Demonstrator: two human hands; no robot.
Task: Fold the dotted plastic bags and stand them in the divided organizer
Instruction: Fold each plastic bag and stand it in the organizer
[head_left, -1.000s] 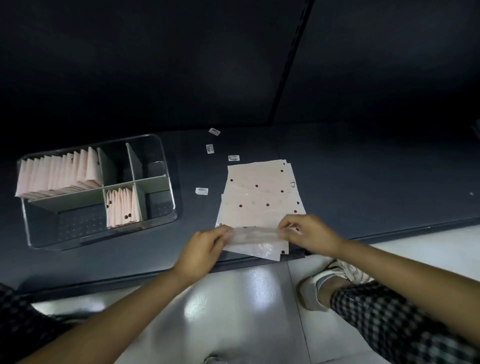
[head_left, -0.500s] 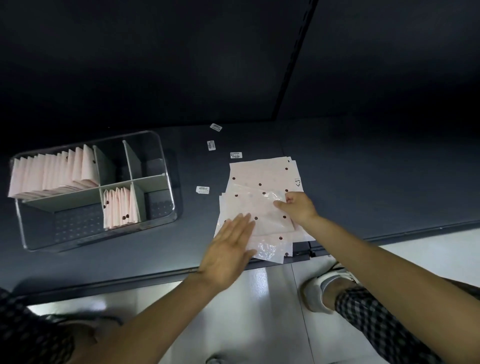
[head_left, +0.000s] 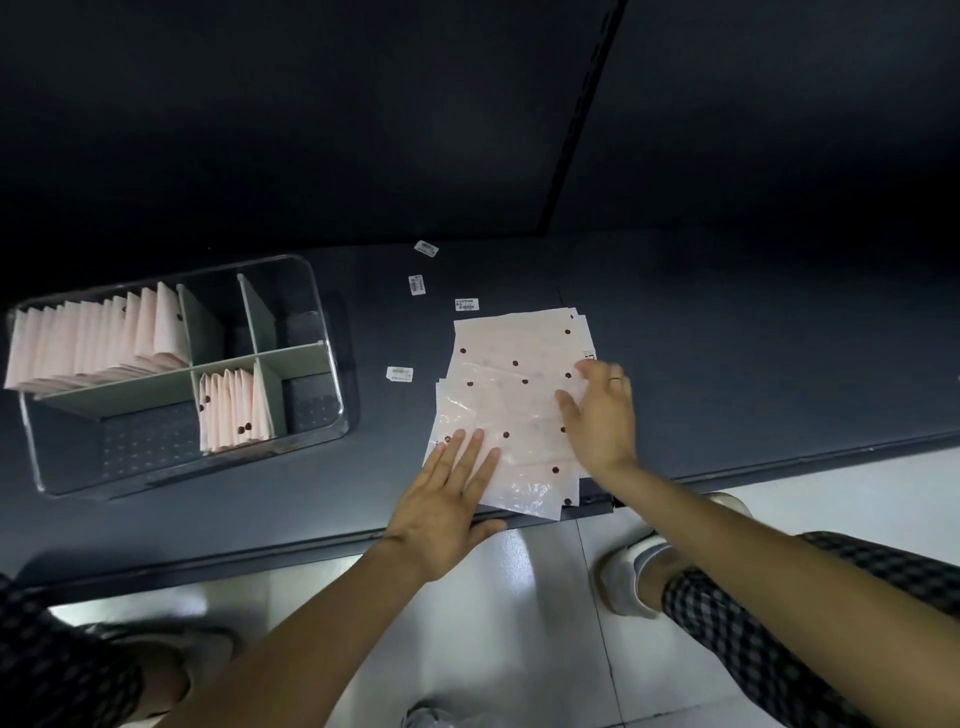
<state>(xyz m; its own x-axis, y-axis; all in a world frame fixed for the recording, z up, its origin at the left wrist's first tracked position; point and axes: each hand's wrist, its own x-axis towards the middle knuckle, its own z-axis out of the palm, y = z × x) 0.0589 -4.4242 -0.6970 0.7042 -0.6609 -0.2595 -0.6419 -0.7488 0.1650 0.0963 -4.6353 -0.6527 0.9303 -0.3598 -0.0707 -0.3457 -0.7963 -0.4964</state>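
1. Clear divided plastic organizer (head_left: 322, 364) on the dark counter (head_left: 727, 364): two compartments hold upright folded bags (head_left: 98, 338), others look unfilled
2. Left hand (head_left: 441, 499) flat, fingers straight, gripping nothing
3. Loose stack of pale pink dotted plastic bags (head_left: 514, 384) unfolded under both palms
4. Right hand (head_left: 597, 410) likewise spread flat

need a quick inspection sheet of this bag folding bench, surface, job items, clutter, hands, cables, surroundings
surface: dark grey bench, front edge over a pale tiled floor.
job's things: flat stack of dotted bags, fanned, near corner over the bench edge; clear divided organizer with a long row of folded bags at the back left and a short row in a front middle compartment, other compartments look empty.
clutter: four small white barcode labels loose beside the stack.
hands: left hand flat on the stack's near left; right hand open on its right side, wearing a ring.
cables: nothing seen.
surroundings: dark wall panels; checked trouser legs, pale shoes below.
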